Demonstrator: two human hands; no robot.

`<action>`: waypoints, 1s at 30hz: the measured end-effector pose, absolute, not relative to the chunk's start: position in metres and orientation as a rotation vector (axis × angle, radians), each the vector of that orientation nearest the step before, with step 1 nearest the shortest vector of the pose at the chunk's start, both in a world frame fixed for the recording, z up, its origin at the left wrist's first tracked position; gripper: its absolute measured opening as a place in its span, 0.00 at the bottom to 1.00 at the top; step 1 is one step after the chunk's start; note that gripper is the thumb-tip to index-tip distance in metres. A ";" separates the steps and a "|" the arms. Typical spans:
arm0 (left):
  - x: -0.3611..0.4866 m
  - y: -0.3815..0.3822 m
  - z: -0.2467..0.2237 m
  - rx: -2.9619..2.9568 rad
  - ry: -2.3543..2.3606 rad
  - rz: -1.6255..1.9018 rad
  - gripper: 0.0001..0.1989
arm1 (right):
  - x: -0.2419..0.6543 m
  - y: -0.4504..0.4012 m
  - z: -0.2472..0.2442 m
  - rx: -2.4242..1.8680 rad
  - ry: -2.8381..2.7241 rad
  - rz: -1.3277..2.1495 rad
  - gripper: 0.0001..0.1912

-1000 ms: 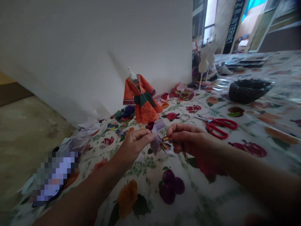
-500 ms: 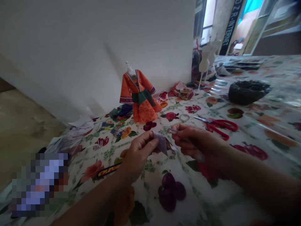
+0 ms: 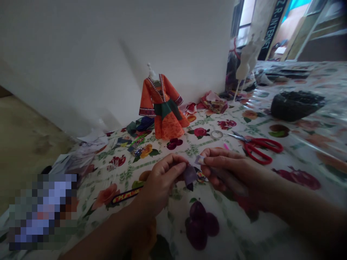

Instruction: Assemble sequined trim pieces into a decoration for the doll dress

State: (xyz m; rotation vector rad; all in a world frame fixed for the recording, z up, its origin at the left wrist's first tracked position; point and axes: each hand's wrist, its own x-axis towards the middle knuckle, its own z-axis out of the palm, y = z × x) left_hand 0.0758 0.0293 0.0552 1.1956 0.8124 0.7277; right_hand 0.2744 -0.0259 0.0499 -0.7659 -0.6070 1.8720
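Observation:
My left hand pinches a small piece of greyish-purple fabric between thumb and fingers, its loose end hanging down. Just to the right, my right hand is closed on a small pale lilac scrap with a whitish patch. The two pieces are close together, and I cannot tell whether they join. Beyond my right hand lie red-handled scissors, blades partly apart. A clear tape roll rests beside their tips.
A small dress form wears an orange and green dress by the wall. Fabric scraps lie around it. A black plastic bag sits at the right, with white miniature mannequins behind. A patterned strip lies near my left forearm.
The fabric in my left hand now hangs lower and looks more bunched. My right hand's scrap shows more of its surface. The whole view has shifted slightly.

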 end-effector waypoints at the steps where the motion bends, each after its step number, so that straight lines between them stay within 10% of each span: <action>1: 0.076 0.030 0.054 1.176 0.829 0.699 0.07 | 0.275 -0.026 0.050 -0.769 -0.615 1.861 0.04; 30: 0.066 0.022 0.080 1.600 0.757 0.529 0.08 | 0.289 -0.020 0.051 -0.915 -1.201 1.784 0.03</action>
